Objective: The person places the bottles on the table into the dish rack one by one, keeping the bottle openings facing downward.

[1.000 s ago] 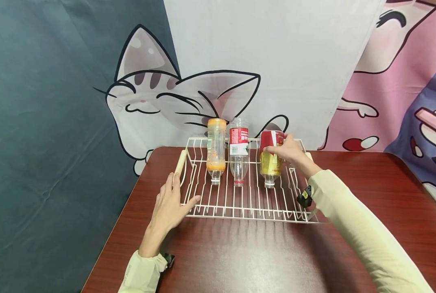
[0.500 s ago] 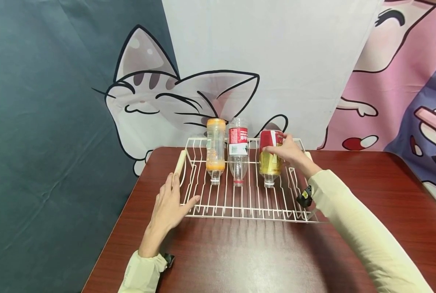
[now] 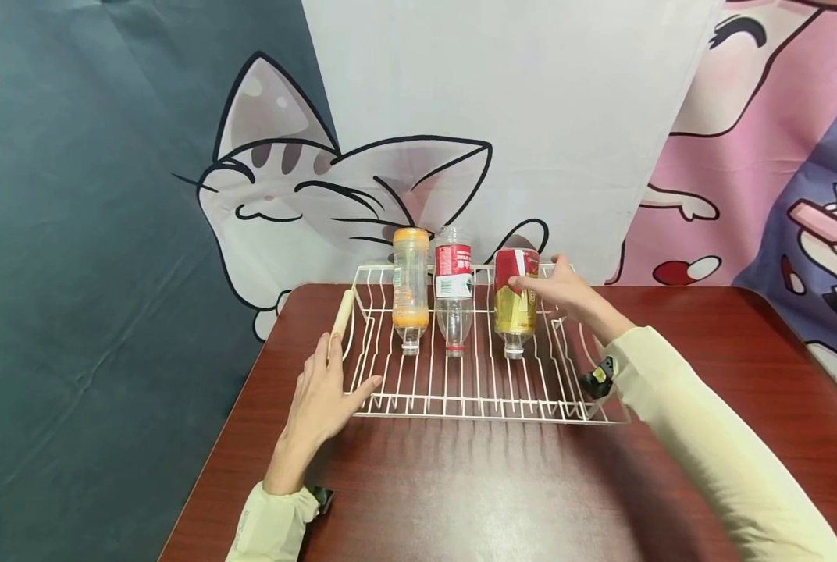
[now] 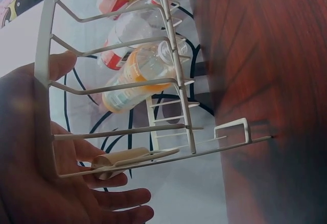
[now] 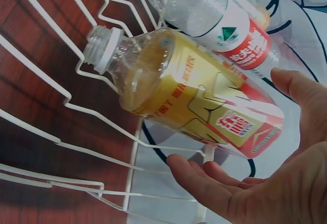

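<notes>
A white wire dish rack (image 3: pixel 461 419) bears three plastic bottles, all upside down with their necks toward the front. At the right is the bottle with a yellow and red label (image 3: pixel 514 312). A clear bottle with a red and white label (image 3: pixel 454 261) leans in the middle, and an orange-banded bottle (image 3: pixel 410 285) at the left. My right hand (image 3: pixel 569 293) is spread around the yellow-labelled bottle; in the right wrist view its thumb and fingers stand apart from it. My left hand (image 3: pixel 320 402) rests with straight fingers along the rack's left side, by the pale handle (image 3: pixel 342 312).
The rack stands on a dark red wooden table (image 3: pixel 461 492). Behind the table hangs a cloth backdrop (image 3: pixel 531 101) with a cartoon cat, close to the rack's back edge. Part of the rack's right side is hidden by my right forearm.
My right hand has let go of the yellow-labelled bottle and moved slightly right, its fingers now off the bottle's side. The left hand and the bottles keep their places on the rack.
</notes>
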Tool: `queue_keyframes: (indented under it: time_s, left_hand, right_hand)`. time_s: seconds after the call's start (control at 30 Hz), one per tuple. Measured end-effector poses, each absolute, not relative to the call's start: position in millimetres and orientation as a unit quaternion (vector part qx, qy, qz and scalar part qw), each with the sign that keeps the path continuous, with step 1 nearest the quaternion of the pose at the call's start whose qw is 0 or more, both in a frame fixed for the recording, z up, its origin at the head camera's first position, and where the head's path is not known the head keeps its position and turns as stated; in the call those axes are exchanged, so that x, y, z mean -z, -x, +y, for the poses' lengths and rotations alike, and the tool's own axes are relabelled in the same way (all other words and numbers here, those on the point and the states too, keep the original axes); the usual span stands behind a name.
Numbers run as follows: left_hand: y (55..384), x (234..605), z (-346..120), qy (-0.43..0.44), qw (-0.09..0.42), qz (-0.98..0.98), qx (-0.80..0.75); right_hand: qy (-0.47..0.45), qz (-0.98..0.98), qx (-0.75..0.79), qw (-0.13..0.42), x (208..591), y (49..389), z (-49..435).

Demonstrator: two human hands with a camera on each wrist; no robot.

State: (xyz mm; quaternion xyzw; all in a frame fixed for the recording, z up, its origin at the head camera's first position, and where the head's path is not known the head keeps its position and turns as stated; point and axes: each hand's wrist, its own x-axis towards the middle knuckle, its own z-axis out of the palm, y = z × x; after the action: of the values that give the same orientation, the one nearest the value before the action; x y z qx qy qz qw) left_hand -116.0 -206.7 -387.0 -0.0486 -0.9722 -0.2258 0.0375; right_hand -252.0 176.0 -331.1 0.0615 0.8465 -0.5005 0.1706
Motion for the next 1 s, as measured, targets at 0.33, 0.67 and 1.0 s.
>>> queue_keyframes:
  time_s: [0.33, 0.67, 1.0]
  left_hand:
    - [118.2, 387.3, -206.8, 0.05, 0.032, -0.973, 0.223]
    - [121.1, 386.5, -209.5, 0.054, 0.03, -0.975, 0.215]
    - [128.0, 368.8, -217.9, 0.081, 0.02, -0.977, 0.197]
  right_hand:
    - [-0.03, 0.854, 0.498, 0.148, 313.7, 238.2, 188.4]
    - [-0.002, 0.863, 0.49, 0.124, 291.8, 220.1, 204.6]
    - [0.104, 0.914, 0.387, 0.065, 280.5, 197.7, 216.2]
